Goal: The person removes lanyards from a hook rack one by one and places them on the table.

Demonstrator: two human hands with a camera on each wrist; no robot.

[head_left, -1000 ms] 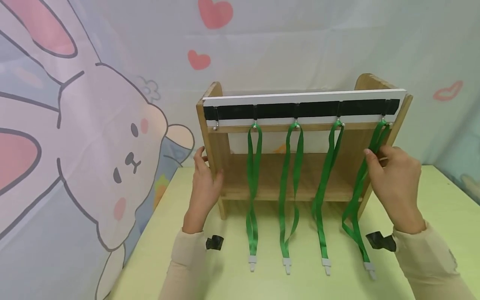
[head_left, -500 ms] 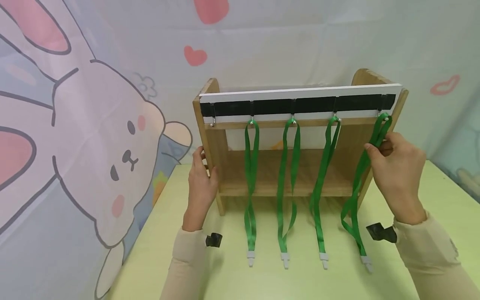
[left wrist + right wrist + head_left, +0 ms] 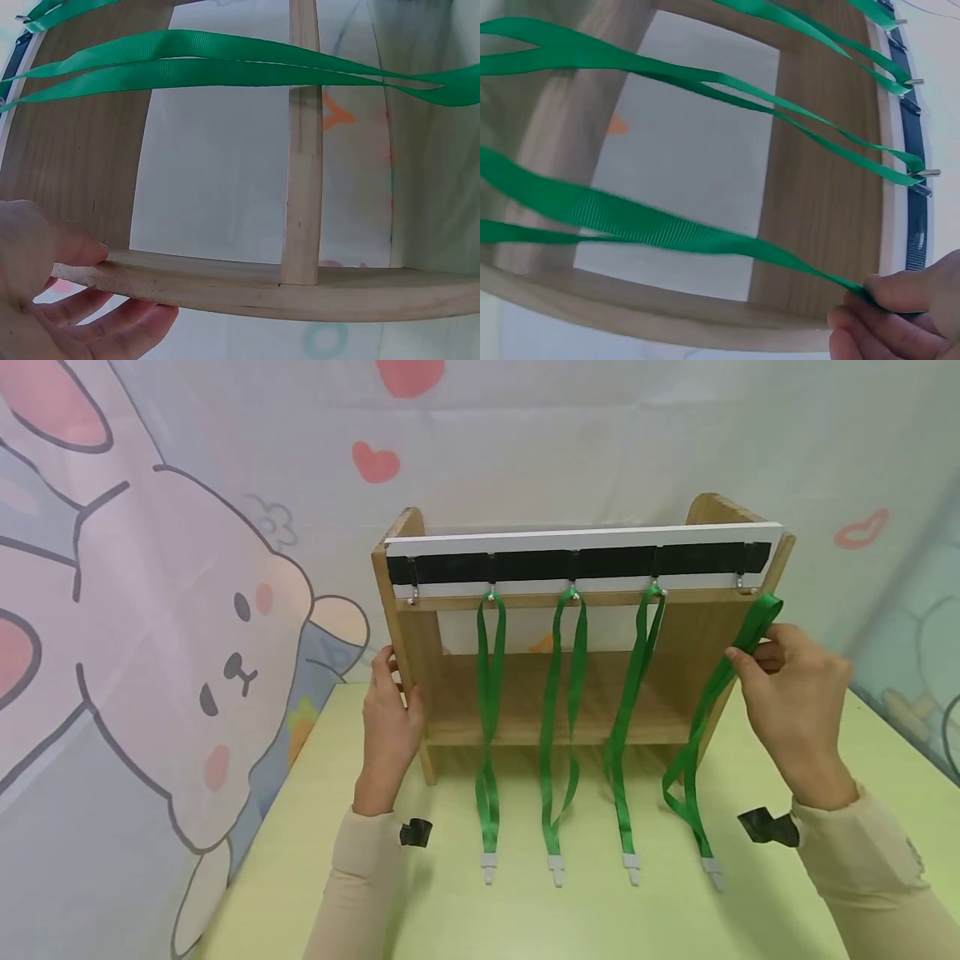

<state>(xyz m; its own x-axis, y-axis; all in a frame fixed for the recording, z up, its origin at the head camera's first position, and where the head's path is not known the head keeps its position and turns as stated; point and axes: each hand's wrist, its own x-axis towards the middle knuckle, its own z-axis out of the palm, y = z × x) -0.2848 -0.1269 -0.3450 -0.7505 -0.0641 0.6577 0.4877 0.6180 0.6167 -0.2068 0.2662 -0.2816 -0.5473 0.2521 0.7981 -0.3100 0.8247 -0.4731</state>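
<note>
In the head view a small wooden shelf (image 3: 517, 693) stands with a white, black-taped strip (image 3: 532, 565) of metal hooks along its top front. My left hand (image 3: 390, 731) grips the shelf's left side panel, thumb inside and fingers outside, as the left wrist view shows at the panel (image 3: 217, 289). My right hand (image 3: 798, 710) pinches a green lanyard (image 3: 701, 718) near its top loop, beside the right panel. That loop is off the rightmost hook (image 3: 741, 583), just below and right of it. The lanyard's white clip (image 3: 712, 872) hangs at the bottom.
Three more green lanyards, a left (image 3: 491, 693), a middle (image 3: 551, 718) and a right one (image 3: 628, 710), hang from the middle hooks. The leftmost hook (image 3: 413, 593) holds nothing. A pale yellow-green table (image 3: 585, 927) lies underneath; a printed cloth (image 3: 525, 452) hangs behind.
The rightmost lanyard's loop has come off its hook, lifted up and then moved clear in my right hand. My left hand keeps its grip on the panel. The head view has shifted slightly.
</note>
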